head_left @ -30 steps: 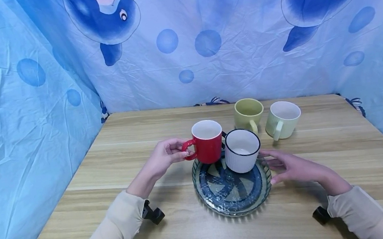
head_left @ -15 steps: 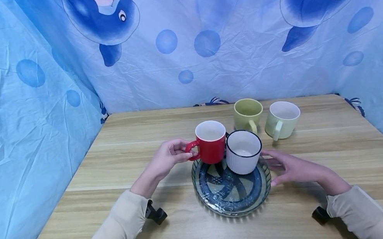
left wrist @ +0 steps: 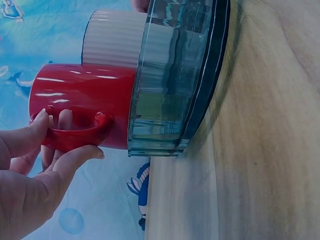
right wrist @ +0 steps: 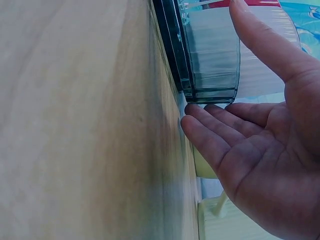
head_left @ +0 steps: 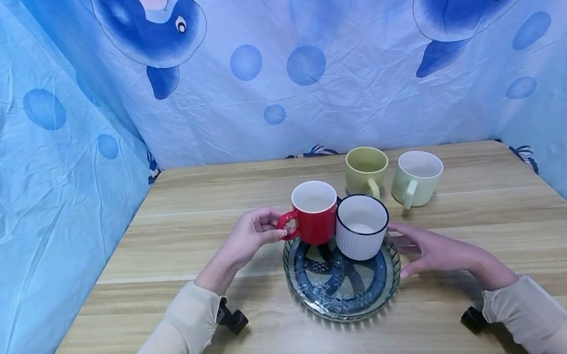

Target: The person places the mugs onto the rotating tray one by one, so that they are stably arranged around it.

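The left hand (head_left: 253,235) pinches the handle of a red mug (head_left: 315,228), white inside, upright at the far left part of a glass dish (head_left: 344,291) with a dark swirl pattern. Beside it on the right, a white ribbed mug (head_left: 359,244) with a black rim is in the dish. In the left wrist view, fingers of the left hand (left wrist: 45,165) curl round the red mug's handle (left wrist: 75,137). The right hand (head_left: 436,250) is at the dish's right side, fingers spread; in the right wrist view the fingers (right wrist: 215,125) lie by the glass wall (right wrist: 212,60), holding nothing.
An olive-green mug (head_left: 359,180) and a pale green mug (head_left: 426,188) stand behind the dish on the wooden table (head_left: 165,235). A blue curtain (head_left: 205,122) with printed dolphins hangs beyond the table's back edge.
The left hand has moved the red mug slightly to the right, against or close to the white mug, which has shifted slightly right and nearer. The right hand has hardly moved.
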A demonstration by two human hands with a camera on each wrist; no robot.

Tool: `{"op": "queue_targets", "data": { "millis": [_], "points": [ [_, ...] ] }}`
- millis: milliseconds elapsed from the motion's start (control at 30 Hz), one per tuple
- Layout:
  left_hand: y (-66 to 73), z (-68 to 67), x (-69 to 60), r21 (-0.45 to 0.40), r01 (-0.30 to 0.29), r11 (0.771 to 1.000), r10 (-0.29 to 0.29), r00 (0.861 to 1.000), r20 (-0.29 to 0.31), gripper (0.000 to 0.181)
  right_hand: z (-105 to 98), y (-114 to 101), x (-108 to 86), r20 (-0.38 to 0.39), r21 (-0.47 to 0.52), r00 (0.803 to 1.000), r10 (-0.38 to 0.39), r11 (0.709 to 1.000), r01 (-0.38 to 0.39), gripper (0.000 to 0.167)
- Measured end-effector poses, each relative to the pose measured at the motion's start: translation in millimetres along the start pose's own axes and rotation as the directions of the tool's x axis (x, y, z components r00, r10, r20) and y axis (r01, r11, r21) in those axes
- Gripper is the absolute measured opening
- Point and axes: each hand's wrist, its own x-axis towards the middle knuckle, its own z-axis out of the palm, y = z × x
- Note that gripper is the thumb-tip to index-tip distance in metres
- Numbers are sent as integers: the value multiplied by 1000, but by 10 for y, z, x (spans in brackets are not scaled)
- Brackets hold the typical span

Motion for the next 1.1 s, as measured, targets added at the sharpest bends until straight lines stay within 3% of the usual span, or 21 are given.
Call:
{"op": "queue_targets", "data": {
  "millis": [533,1100],
  "points": [
    [-86,5,-14,-33,10,999,-10,1000,8,33,8,-37,-3,6,13,1000,6,1000,-6,100],
    [-172,-12,14,7,47,999,-48,999,17,30,21,-75,12,-3,4,1000,5,1000,-5,101]
  ]
}}
